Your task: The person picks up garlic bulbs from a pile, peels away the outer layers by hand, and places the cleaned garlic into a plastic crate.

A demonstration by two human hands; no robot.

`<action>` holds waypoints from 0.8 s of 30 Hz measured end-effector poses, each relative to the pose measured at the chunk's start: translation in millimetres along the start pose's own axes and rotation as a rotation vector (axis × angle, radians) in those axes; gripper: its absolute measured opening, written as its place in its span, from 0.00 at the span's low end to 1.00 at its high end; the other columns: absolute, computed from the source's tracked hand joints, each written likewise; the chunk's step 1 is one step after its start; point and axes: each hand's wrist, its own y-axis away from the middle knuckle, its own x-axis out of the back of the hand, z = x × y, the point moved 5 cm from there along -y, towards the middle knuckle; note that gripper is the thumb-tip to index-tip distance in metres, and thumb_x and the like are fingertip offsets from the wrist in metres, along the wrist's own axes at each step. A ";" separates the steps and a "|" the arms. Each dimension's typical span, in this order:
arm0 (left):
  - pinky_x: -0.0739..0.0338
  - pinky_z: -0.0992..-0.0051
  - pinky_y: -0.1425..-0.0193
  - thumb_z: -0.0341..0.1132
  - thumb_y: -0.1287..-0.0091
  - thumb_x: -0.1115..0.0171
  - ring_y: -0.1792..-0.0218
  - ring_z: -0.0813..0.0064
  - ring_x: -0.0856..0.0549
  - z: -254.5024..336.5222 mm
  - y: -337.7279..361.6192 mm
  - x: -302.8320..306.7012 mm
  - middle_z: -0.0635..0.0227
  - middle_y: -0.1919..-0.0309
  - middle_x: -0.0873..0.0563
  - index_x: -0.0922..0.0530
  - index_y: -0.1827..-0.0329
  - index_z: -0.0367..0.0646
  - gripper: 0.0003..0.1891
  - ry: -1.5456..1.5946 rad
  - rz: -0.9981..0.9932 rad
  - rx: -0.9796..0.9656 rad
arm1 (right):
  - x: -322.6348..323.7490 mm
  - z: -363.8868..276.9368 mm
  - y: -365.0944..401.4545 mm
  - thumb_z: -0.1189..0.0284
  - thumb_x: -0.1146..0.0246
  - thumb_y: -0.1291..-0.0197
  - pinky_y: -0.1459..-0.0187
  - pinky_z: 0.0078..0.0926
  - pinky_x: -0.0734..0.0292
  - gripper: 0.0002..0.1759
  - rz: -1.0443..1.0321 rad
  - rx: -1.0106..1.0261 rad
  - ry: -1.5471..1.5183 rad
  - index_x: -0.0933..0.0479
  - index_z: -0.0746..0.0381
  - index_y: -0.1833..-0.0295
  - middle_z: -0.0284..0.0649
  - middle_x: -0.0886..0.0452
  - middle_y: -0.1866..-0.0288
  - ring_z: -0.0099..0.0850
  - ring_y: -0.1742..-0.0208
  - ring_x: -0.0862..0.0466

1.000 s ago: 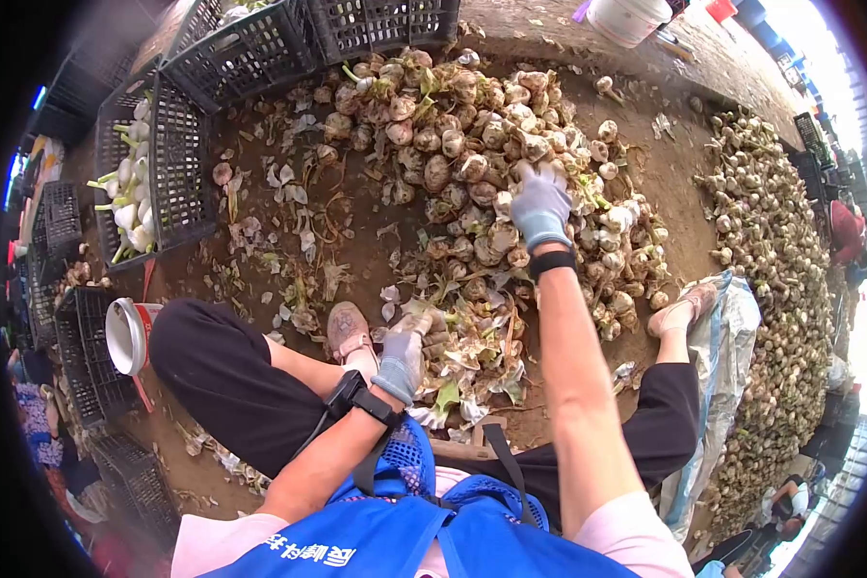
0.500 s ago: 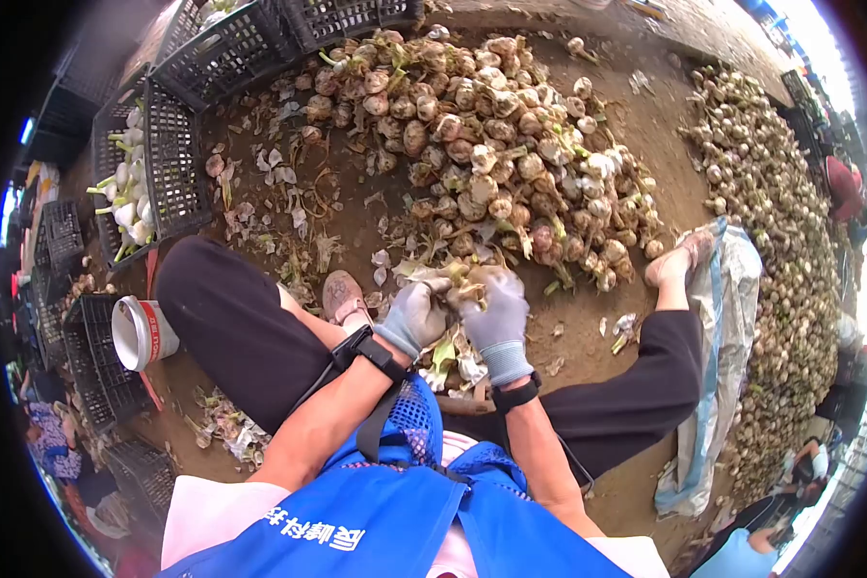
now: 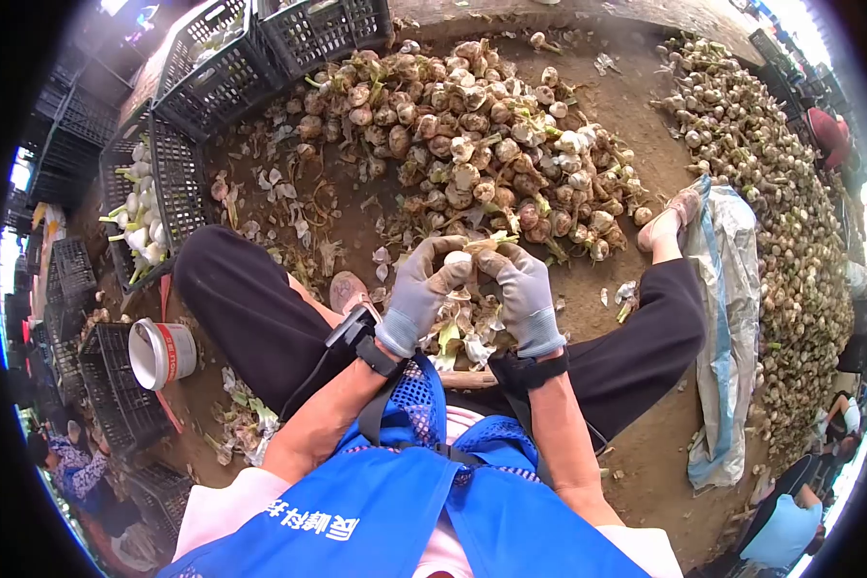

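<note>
In a grey glove, my left hand [image 3: 424,294] is closed round a garlic bulb [image 3: 458,257], whose white side shows between thumb and fingers. My right hand [image 3: 522,294], gloved too, pinches the yellowish outer skin [image 3: 491,243] at the bulb's right side. The fingertips of both hands nearly meet, partly hiding the bulb. Just beyond them lies a large heap of unpeeled garlic [image 3: 472,135], dirt-brown with stalks. Peeled skins and leaves [image 3: 453,337] are scattered on the ground below my hands, between my legs.
Black plastic crates [image 3: 178,178] stand at the left, one with white garlic [image 3: 143,217]. A white bucket [image 3: 164,354] sits beside my left knee. To the right are a pale woven sack [image 3: 727,337] and another long garlic heap [image 3: 790,250]. Other people sit at both edges.
My hands have shifted slightly up and apart, and a white side of the bulb now shows between them. The right hand has turned to pinch the skin. The camera view has tilted a little.
</note>
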 end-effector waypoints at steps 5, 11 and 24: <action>0.26 0.82 0.60 0.37 0.33 0.43 0.67 0.83 0.22 -15.4 6.4 10.5 0.69 0.65 0.19 0.28 0.50 0.34 0.16 0.208 0.060 0.071 | -3.2 8.7 1.6 0.77 0.42 0.42 0.67 0.17 0.24 0.09 -0.101 0.004 -0.020 0.23 0.69 0.57 0.35 0.19 0.66 0.21 0.69 0.20; 0.26 0.82 0.60 0.36 0.33 0.45 0.67 0.84 0.22 -23.0 4.8 14.6 0.70 0.64 0.20 0.28 0.50 0.34 0.14 0.324 0.066 0.127 | 2.1 15.1 1.6 0.78 0.46 0.40 0.60 0.21 0.23 0.10 -0.214 -0.032 -0.200 0.25 0.70 0.54 0.38 0.19 0.60 0.24 0.61 0.20; 0.27 0.83 0.56 0.34 0.39 0.36 0.62 0.84 0.23 4.4 4.3 8.7 0.67 0.62 0.21 0.29 0.50 0.34 0.19 -0.413 0.033 -0.192 | 3.5 17.9 0.6 0.83 0.42 0.50 0.67 0.21 0.21 0.10 -0.031 0.182 0.083 0.25 0.69 0.59 0.36 0.19 0.69 0.24 0.71 0.19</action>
